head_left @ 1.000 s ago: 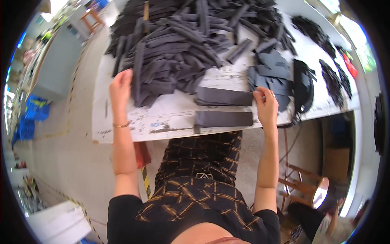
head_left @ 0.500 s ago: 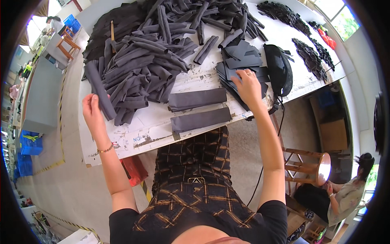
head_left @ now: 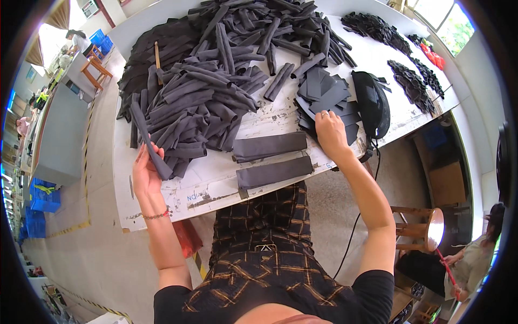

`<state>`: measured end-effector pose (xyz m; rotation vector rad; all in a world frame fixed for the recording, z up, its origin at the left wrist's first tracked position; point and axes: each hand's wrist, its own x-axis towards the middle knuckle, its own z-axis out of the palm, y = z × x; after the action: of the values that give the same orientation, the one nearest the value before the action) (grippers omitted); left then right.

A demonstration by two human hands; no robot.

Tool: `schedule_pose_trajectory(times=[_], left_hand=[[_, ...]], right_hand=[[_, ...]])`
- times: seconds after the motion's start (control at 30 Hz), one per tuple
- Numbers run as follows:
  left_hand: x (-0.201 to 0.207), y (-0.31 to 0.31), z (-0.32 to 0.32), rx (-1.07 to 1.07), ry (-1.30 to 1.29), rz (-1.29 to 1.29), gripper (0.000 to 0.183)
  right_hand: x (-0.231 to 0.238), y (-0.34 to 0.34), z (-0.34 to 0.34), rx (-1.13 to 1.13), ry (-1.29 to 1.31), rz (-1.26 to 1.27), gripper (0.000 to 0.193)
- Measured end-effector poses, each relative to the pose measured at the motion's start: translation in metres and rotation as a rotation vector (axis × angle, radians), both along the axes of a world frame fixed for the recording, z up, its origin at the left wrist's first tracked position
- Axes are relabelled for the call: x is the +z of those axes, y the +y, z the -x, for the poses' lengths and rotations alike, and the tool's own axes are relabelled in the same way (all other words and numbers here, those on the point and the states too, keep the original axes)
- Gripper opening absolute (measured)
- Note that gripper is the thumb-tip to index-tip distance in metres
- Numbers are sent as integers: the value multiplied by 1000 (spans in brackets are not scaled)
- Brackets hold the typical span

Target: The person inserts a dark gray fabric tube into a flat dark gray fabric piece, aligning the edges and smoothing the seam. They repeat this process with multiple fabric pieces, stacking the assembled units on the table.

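Observation:
At the table's left side my left hand [head_left: 147, 171] is closed on the lower end of a dark grey fabric sleeve [head_left: 144, 129], its fingers wrapped around the edge. That sleeve lies slanted against a big heap of similar dark grey fabric sleeves [head_left: 194, 102]. My right hand [head_left: 330, 130] rests on a spread stack of flat dark grey panels [head_left: 329, 89], fingers bent down at the near edge; what the fingertips grip is hidden. Between my hands two flat fabric sleeves [head_left: 270, 147] lie side by side near the table's front edge.
A black mesh pouch [head_left: 371, 102] with a cable stands right of the panels. Small dark piles [head_left: 410, 83] lie at the far right, near a red bag [head_left: 431, 56]. A wooden stick [head_left: 157, 56] lies on the heap. A person sits at the lower right near a wooden stool [head_left: 431, 229].
My left hand has drawn the sleeve's near end closer and turned it. My right hand has lowered onto the panels, its fingers curled.

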<state>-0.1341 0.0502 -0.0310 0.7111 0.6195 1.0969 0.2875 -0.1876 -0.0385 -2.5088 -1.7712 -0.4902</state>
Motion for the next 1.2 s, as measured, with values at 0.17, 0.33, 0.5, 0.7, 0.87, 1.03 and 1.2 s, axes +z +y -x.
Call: schedule_pose_trajectory(times=[0.17, 0.33, 0.5, 0.7, 0.87, 1.03, 1.2], left_hand=[[21, -15, -39, -305, -350, 157, 51], [7, -38, -97, -509, -415, 330, 29], [32, -86, -147, -464, -122, 197, 20], [20, -112, -174, -634, -125, 59, 40], [23, -126, -194, -688, -71, 70, 38], [20, -123, -193, -577, 21, -14, 25], [20, -111, -187, -574, -38, 68, 32]], right_hand=[[13, -44, -10, 25, 275, -25, 16], [1, -60, -12, 29, 160, 52, 20], [9, -60, -13, -76, 342, -137, 43], [49, -34, 48, -59, 272, -248, 51], [62, -26, 87, 56, 299, -132, 61], [54, -22, 102, 280, 633, -391, 74], [36, -9, 105, 329, 493, -454, 38]])
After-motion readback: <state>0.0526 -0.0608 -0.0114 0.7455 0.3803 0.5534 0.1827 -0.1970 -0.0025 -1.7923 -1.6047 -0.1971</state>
